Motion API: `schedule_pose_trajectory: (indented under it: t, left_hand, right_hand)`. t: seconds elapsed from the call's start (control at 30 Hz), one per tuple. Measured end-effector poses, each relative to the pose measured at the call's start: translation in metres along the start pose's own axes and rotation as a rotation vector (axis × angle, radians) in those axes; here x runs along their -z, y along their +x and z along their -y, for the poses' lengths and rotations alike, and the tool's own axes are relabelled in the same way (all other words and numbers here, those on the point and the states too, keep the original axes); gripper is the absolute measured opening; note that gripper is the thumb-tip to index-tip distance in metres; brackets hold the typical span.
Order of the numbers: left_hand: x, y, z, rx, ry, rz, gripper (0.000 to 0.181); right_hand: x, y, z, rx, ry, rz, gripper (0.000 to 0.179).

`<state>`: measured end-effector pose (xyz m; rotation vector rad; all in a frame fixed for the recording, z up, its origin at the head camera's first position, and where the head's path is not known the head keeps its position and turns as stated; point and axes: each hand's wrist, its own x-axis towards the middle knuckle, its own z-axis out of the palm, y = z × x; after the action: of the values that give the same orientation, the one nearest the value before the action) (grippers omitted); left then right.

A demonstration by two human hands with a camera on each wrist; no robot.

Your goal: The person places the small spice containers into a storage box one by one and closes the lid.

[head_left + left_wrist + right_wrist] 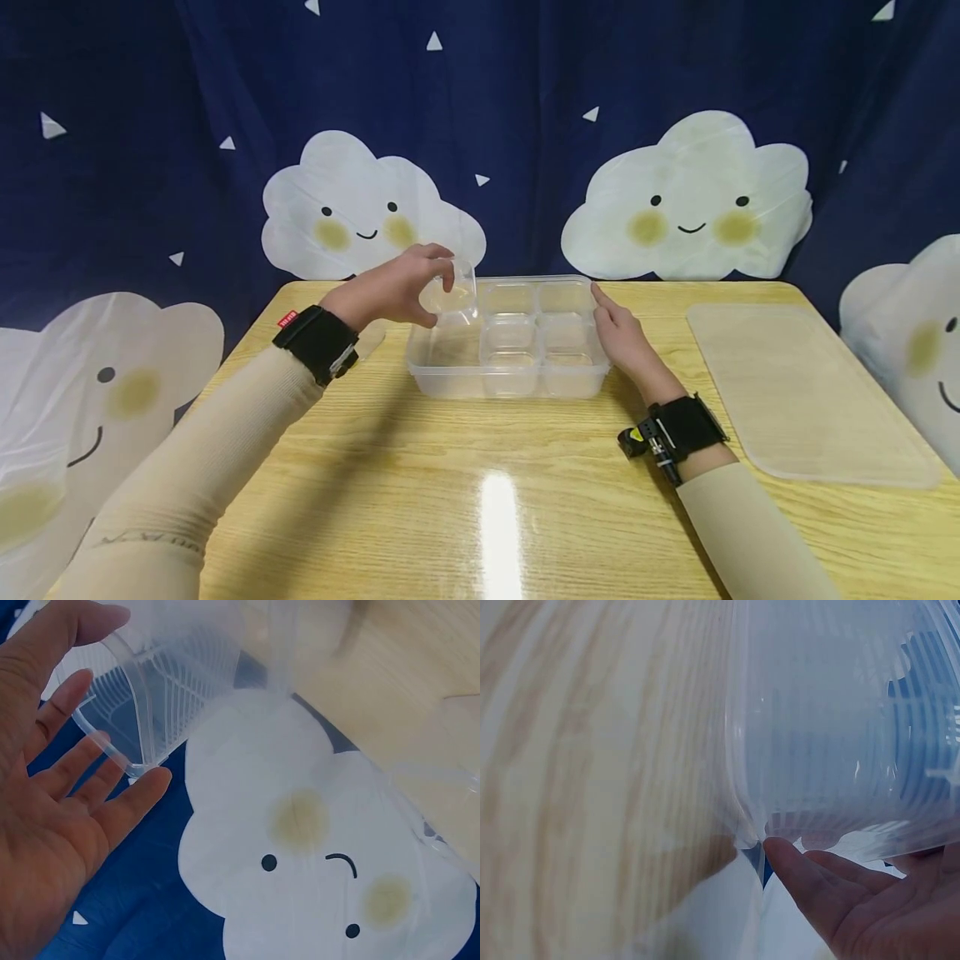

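Observation:
My left hand [408,283] pinches a small clear plastic box [459,292] by its rim, between thumb and fingers. Ribbed walls of this box [184,690] show in the left wrist view, where it is tilted. It is over the far left part of a large clear container [450,383]. Several small clear boxes [510,335] stand inside the container's middle and right. At the right end, my right hand [621,333] lies along the container's wall, its fingers fairly straight. The right wrist view shows fingertips [780,851] touching near the container's lower edge [742,787].
A flat translucent lid [810,392] lies on the wooden table [420,492] to the right. Part of another clear piece [371,340] shows beside my left wrist. Behind the table hangs a dark blue curtain [517,100] with smiling clouds.

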<state>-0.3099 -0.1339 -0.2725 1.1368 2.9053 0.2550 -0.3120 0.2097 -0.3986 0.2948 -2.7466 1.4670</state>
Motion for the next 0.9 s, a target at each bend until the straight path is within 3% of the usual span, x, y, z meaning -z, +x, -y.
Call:
schedule_pose_trajectory:
  t: [0.57, 0.7, 0.9]
  left_hand:
    - [-0.024, 0.013, 0.024, -0.031, 0.005, 0.066, 0.046]
    - [-0.029, 0.017, 0.026, -0.003, 0.011, 0.1, 0.053]
    - [-0.035, 0.021, 0.027, 0.1, 0.008, 0.164, 0.071]
  right_hand:
    - [-0.003, 0.002, 0.0, -0.004, 0.007, 0.004, 0.055]
    - [-0.003, 0.002, 0.0, -0.001, 0.009, 0.0, 0.055]
    - [-0.001, 0.001, -0.001, 0.006, 0.002, 0.0, 0.055]
